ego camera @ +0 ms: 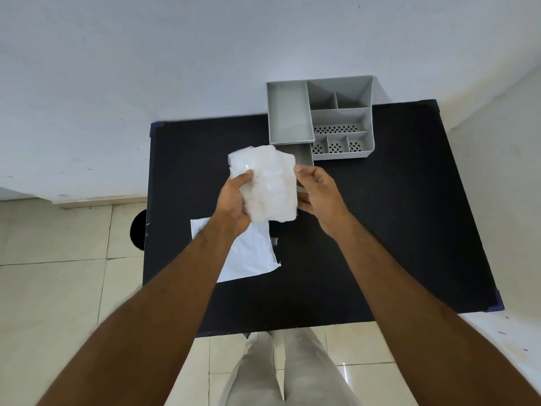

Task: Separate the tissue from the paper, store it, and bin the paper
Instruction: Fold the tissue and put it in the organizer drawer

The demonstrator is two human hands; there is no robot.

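Left hand [234, 200] grips the soft white tissue wad [268, 183] from its left edge, thumb pressed on the front, fingers curled behind. Right hand [317, 190] touches the wad's right edge, thumb and fingertips lightly pinching it. Wad held above the black rectangular table [380, 224], just in front of the grey plastic compartment organiser [319, 115]. Flat white paper sheet [248, 256] lies on the table beneath the left wrist.
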